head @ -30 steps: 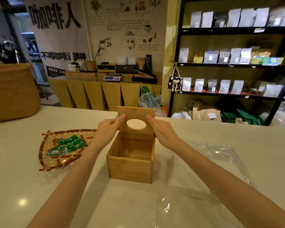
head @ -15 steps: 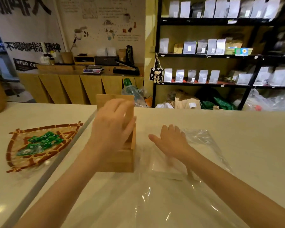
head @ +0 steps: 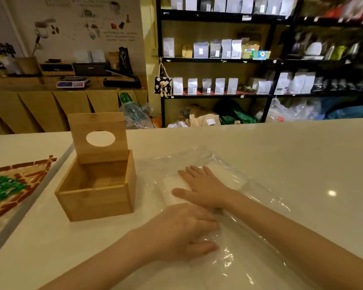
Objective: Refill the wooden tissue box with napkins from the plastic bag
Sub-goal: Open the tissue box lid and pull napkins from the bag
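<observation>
The wooden tissue box [head: 96,200] stands on the white counter, left of centre, with nothing visible inside. Its lid [head: 99,137], which has an oval hole, stands upright at the back. Just right of the box lies a clear plastic bag [head: 249,206] holding a flat white stack of napkins [head: 228,178]. My right hand [head: 203,187] lies flat, fingers spread, on the napkins, inside the bag or over its film; I cannot tell which. My left hand [head: 182,231] rests on the near part of the bag with its fingers curled into the plastic.
A giraffe-patterned tray [head: 23,185] with green packets [head: 2,189] lies at the left. A seam [head: 29,201] runs along the counter beside the box. Black shelves with pouches [head: 218,49] stand beyond the counter's far edge.
My left hand has left the box lid and come down onto the near part of the bag. My right hand has settled flat on the napkins. The view has shifted right.
</observation>
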Demonstrator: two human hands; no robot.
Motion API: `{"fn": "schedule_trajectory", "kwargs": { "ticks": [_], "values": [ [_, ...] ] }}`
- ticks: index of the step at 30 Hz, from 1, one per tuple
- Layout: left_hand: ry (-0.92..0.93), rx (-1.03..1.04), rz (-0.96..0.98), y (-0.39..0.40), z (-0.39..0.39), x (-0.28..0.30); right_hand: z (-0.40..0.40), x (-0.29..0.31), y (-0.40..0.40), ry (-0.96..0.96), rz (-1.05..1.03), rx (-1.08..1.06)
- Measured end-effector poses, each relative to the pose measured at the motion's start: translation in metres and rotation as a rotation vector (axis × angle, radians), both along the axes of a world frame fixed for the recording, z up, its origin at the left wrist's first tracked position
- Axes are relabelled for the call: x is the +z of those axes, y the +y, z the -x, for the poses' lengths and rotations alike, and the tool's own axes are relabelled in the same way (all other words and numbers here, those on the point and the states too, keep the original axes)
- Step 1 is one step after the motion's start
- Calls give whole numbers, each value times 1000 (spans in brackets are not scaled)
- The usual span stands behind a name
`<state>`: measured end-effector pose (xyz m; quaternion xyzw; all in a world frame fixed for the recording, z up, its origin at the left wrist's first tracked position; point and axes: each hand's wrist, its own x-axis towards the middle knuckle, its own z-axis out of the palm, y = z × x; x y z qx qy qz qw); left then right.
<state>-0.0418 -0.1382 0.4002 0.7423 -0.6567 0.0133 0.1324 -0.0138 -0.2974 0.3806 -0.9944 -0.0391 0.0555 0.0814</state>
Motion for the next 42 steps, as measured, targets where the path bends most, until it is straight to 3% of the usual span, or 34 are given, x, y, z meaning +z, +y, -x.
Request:
{"fn": "schedule_trajectory", "kwargs": {
  "ticks": [3,7,12,15,18,20,25,29,34,36,42],
  "values": [
    [-151,-62,-28,-24,11,-12,1,-1,-5,-25,10,42],
    [-202,-37,-30,-49,24,-22,0,-1,-5,-51,-12,25],
    [-245,-31,20,-51,20,-31,35,20,-14,-269,-360,-56],
    [11,-75,87,-51,23,-27,84,37,-21,-386,-550,-99],
    [143,-55,155,-52,19,-29,138,38,-27,-571,-726,-186],
    [133,-27,164,-53,17,-33,168,29,-28,-584,-681,-177],
    [43,-15,271,-49,26,-30,202,-5,-23,-401,-375,-15],
    [112,101,387,-46,25,-22,196,-20,-20,-367,-291,90],
    [155,57,466,-40,25,4,159,-9,-6,-271,-284,113],
    [251,148,437,-36,16,14,138,-7,-2,-306,-230,127],
    [360,688,218,-15,-42,0,86,-18,-1,-269,-183,73]
  ]
}}
